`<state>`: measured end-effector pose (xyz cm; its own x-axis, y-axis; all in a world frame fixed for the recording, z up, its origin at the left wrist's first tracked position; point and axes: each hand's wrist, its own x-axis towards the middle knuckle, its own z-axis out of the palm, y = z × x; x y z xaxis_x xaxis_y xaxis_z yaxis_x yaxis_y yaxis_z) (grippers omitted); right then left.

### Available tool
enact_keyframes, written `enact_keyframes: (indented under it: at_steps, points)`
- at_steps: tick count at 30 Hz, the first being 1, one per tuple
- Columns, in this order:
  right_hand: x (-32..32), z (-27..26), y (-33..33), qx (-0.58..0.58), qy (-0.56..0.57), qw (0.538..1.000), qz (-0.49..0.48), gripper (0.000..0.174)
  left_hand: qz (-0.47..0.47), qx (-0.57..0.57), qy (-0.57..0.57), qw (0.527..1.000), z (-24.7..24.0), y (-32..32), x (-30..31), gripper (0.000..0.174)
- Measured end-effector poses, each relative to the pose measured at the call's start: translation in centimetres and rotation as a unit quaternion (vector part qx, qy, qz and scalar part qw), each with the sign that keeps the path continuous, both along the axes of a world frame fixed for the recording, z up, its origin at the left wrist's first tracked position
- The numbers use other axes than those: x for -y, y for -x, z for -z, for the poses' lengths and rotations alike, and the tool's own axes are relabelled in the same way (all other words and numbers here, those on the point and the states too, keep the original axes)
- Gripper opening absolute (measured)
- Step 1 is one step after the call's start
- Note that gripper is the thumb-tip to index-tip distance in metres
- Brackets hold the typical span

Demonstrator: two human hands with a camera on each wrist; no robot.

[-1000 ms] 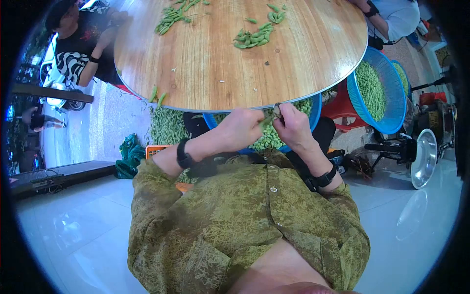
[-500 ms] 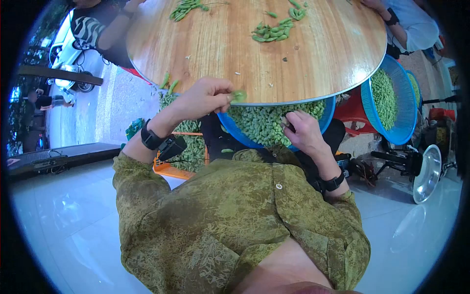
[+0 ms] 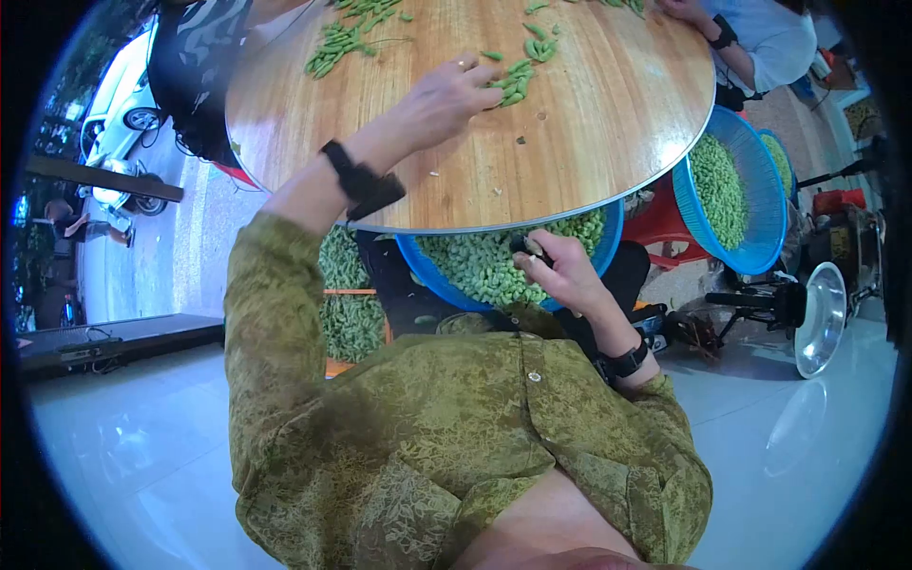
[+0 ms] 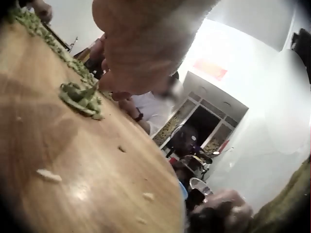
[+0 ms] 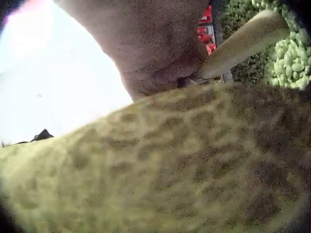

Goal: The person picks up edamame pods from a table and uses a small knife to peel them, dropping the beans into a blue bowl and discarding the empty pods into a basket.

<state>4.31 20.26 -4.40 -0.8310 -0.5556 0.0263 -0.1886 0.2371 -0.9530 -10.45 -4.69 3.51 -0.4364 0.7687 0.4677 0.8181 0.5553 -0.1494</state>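
Observation:
My left hand (image 3: 442,103) reaches across the round wooden table (image 3: 380,180), fingers stretched to a small heap of green soybean pods (image 3: 516,84). In the left wrist view its fingertips overlap those pods (image 4: 81,101). My right hand (image 3: 560,274) is curled over a blue basin (image 3: 418,271) of shelled green beans (image 3: 480,271), below the table edge. It holds a small dark thing (image 3: 521,244) at its fingertips; I cannot tell its kind. In the right wrist view a sleeve (image 5: 146,160) covers much of that hand (image 5: 146,43).
More pods (image 3: 337,47) lie at the table's far left. Another blue basin (image 3: 760,209) of beans stands to the right by a red stool (image 3: 676,223). An orange crate (image 3: 347,291) with pods is at lower left. Another person's arm (image 3: 736,57) rests at the far right.
My left hand has left the basin, passed the table's near edge with a pod, and reached the heap further in. That pod is no longer visible in it. The right hand stays over the basin.

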Motion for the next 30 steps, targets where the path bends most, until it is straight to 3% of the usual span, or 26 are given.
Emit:
enact_keyframes:
  at_steps: [3,4,6,8,10,11,12,13,15,16,18,22,24,27,29,30]
  points:
    - [-0.8,-1.7,-0.6,0.025,0.001,1.0,0.003,0.02,-0.033,0.059,0.019,0.998,2.2,2.3,0.0,0.03]
    - [-1.0,-2.2,-0.7,0.049,0.008,0.999,0.004,0.02,-0.03,0.057,0.02,0.998,2.8,2.8,0.2,0.03]
    - [-1.5,-1.3,-0.6,0.038,0.014,0.999,0.0,0.019,-0.11,0.16,-0.038,0.98,3.5,3.1,0.8,0.015]
    - [-1.4,-0.4,-0.7,0.029,0.02,0.999,-0.007,0.018,-0.084,0.094,-0.101,0.987,3.9,3.1,1.6,0.015]
    - [-0.8,-0.2,-0.4,0.039,0.104,0.993,0.028,0.021,-0.056,0.028,-0.162,0.985,3.5,2.6,1.6,0.014]
    - [-0.5,-0.8,-0.2,0.04,0.106,0.993,0.031,0.021,-0.098,0.188,-0.269,0.94,3.7,1.6,1.4,0.013]
    - [0.0,-2.5,-0.1,0.104,0.149,0.981,0.066,0.026,-0.138,0.342,-0.365,0.855,3.7,0.2,1.0,0.013]
    - [0.3,-3.4,0.2,0.167,0.191,0.962,0.101,0.033,-0.137,0.346,-0.363,0.854,3.0,-1.4,0.4,0.013]
    - [0.6,-3.5,1.1,0.171,0.227,0.954,0.097,0.036,-0.15,0.578,-0.47,0.65,1.3,-4.3,-0.9,0.014]
    - [0.8,-3.5,1.5,0.173,0.263,0.945,0.09,0.039,-0.15,0.582,-0.468,0.648,1.1,-5.6,-1.6,0.014]
    - [1.3,-3.4,1.7,0.177,0.287,0.936,0.095,0.035,-0.13,0.666,-0.5,0.539,1.3,-7.8,-2.7,0.012]
    - [1.4,-3.0,1.5,0.208,0.283,0.935,0.054,0.038,-0.13,0.681,-0.497,0.522,2.0,-10.5,-4.2,0.011]
    - [1.7,-3.4,1.2,0.263,0.349,0.898,0.045,0.039,-0.116,0.685,-0.498,0.519,2.6,-11.3,-4.5,0.01]
    - [1.8,-3.1,0.9,0.267,0.351,0.896,0.047,0.039,-0.101,0.673,-0.524,0.513,3.0,-11.9,-4.9,0.011]
    - [1.8,-3.2,0.6,0.272,0.355,0.893,0.049,0.038,-0.089,0.653,-0.503,0.559,3.2,-11.9,-4.7,0.012]
    - [1.8,-3.3,0.4,0.266,0.353,0.896,0.045,0.039,-0.089,0.652,-0.504,0.559,3.1,-12.1,-4.7,0.012]
